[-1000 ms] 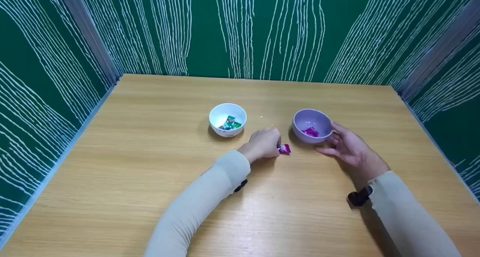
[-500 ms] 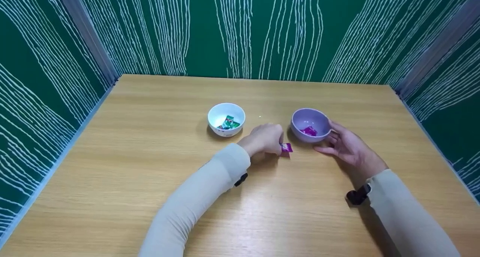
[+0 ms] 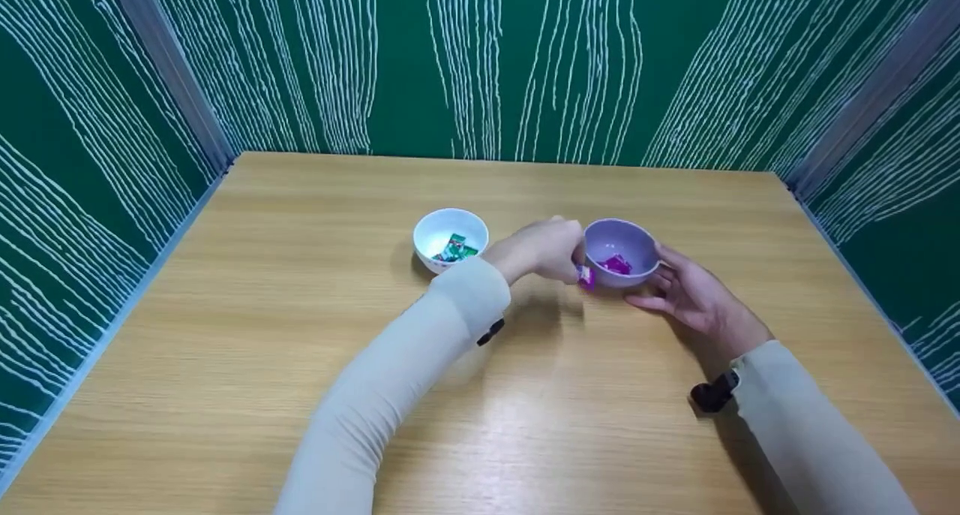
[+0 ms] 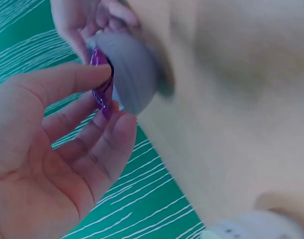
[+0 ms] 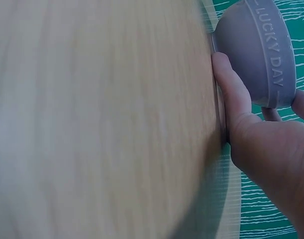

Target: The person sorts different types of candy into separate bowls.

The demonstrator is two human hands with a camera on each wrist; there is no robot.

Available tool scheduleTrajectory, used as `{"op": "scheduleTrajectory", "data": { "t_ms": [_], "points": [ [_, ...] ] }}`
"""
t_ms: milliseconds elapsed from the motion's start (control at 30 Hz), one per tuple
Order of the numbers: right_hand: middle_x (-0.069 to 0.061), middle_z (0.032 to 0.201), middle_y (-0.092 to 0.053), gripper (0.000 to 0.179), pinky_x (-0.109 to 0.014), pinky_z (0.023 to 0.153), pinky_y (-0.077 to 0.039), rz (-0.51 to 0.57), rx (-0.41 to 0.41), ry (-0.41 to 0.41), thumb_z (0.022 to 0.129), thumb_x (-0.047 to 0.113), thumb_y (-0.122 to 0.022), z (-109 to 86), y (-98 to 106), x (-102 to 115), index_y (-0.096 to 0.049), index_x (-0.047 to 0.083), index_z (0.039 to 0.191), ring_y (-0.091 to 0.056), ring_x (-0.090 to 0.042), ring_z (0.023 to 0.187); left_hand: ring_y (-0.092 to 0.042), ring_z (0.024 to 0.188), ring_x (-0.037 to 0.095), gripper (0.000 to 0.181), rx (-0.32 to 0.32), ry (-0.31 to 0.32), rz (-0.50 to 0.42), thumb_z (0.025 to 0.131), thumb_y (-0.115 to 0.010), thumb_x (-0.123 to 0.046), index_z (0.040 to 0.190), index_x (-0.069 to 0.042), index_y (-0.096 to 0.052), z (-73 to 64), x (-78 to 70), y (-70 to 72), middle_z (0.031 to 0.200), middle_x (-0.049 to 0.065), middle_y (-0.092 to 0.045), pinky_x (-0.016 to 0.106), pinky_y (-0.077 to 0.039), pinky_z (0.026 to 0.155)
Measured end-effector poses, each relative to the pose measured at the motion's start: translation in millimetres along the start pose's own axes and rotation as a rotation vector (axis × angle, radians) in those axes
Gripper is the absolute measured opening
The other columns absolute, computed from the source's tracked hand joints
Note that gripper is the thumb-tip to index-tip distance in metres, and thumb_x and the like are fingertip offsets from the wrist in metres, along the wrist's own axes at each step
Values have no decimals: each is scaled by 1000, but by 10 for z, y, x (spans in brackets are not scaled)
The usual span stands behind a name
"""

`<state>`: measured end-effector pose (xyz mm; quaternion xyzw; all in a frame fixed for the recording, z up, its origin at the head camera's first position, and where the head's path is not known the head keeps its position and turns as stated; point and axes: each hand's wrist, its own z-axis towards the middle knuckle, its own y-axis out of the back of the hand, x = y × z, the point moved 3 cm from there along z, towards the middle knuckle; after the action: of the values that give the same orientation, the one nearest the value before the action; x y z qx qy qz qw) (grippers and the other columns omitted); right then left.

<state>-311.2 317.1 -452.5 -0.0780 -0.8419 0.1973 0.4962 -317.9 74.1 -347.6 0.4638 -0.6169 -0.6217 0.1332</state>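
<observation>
Between the thumb and fingers of my left hand (image 3: 551,251) is a small purple-wrapped candy (image 4: 102,84), pinched at the near left rim of the purple bowl (image 3: 637,243). Inside that bowl lie purple candy wrappers (image 3: 616,264). My right hand (image 3: 694,293) holds the bowl's right side. Its thumb (image 5: 231,82) lies low by the base and other fingers reach the rim, partly hidden behind the bowl. Raised letters reading LUCKY DAY run below the rim in the right wrist view. A white bowl (image 3: 431,233) containing several green-wrapped candies (image 3: 454,248) stands left of my left hand.
The bowls stand on a light wooden table (image 3: 300,290). Green walls (image 3: 409,64) with white wavy lines rise along its back and sides. My left forearm (image 3: 397,380) crosses the table's front and middle; a dark strap piece (image 3: 712,395) shows at my right wrist.
My left hand has lifted the purple candy from the table and carried it right and away from me to the purple bowl's rim. My right hand keeps its place on the bowl.
</observation>
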Motion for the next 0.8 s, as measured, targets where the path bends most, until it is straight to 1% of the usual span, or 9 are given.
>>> {"op": "scheduleTrajectory", "data": {
  "t_ms": [67, 133, 200, 300, 367, 467, 567, 667, 800],
  "points": [
    [-4, 168, -15, 74, -54, 106, -43, 0, 3, -4, 101, 47, -58, -6, -4, -3, -20, 32, 163, -20, -26, 150, -61, 86, 14, 18, -7, -8, -8, 90, -77, -14, 107, -9, -77, 24, -46, 73, 99, 1, -71, 23, -52, 76],
    [-4, 168, -15, 74, -53, 106, -43, -1, 5, -5, 101, 47, -58, -7, -5, -4, -20, 32, 163, -21, -26, 150, -63, 90, 13, 22, -18, 0, -22, 89, -78, -16, 110, -9, -76, 53, -93, 140, 103, 1, -71, 23, -54, 79],
    [-4, 168, -15, 73, -53, 107, -43, 0, 9, -6, 102, 46, -57, -5, -4, 1, -19, 32, 163, -21, -26, 150, -64, 93, 13, 27, -31, 19, -31, 89, -79, -18, 114, -9, -74, 91, -138, 199, 106, 2, -70, 22, -55, 80],
    [-4, 167, -18, 72, -54, 107, -43, 3, 8, -9, 102, 46, -57, -4, -6, 9, -21, 32, 162, -23, -26, 149, -63, 96, 13, 36, -51, 66, -54, 88, -80, -20, 121, -9, -69, 151, -193, 267, 110, 2, -67, 22, -55, 80],
    [-4, 167, -18, 71, -54, 107, -43, 1, 14, -10, 102, 46, -56, -4, -6, 14, -21, 31, 163, -23, -27, 149, -63, 95, 13, 36, -74, 97, -60, 88, -80, -20, 121, -10, -67, 193, -216, 297, 109, 1, -66, 21, -55, 78],
    [-4, 167, -17, 72, -53, 107, -43, -3, 15, -11, 102, 46, -56, -6, -9, 16, -19, 32, 163, -24, -27, 149, -64, 91, 12, 28, -107, 140, -81, 89, -80, -20, 114, -12, -69, 259, -234, 311, 104, 0, -65, 20, -56, 76],
    [-3, 168, -16, 72, -53, 107, -43, 4, 12, -13, 102, 46, -56, -11, -10, 11, -18, 33, 163, -23, -27, 149, -65, 87, 11, 20, -133, 170, -94, 90, -79, -20, 108, -14, -71, 317, -247, 293, 101, -1, -67, 20, -56, 73],
    [-3, 168, -17, 72, -52, 106, -44, 15, 4, -14, 102, 46, -56, -18, -9, 1, -19, 33, 163, -25, -27, 148, -66, 86, 11, 20, -149, 185, -114, 91, -77, -17, 110, -13, -73, 380, -266, 253, 102, 0, -69, 20, -57, 71],
    [-4, 168, -15, 72, -54, 106, -43, 17, 7, -9, 104, 44, -54, -22, -9, 3, -17, 31, 163, -23, -27, 150, -67, 91, 11, 22, -167, 176, -103, 92, -74, -8, 113, -11, -76, 460, -296, 205, 105, 1, -72, 19, -56, 74]
  ]
}}
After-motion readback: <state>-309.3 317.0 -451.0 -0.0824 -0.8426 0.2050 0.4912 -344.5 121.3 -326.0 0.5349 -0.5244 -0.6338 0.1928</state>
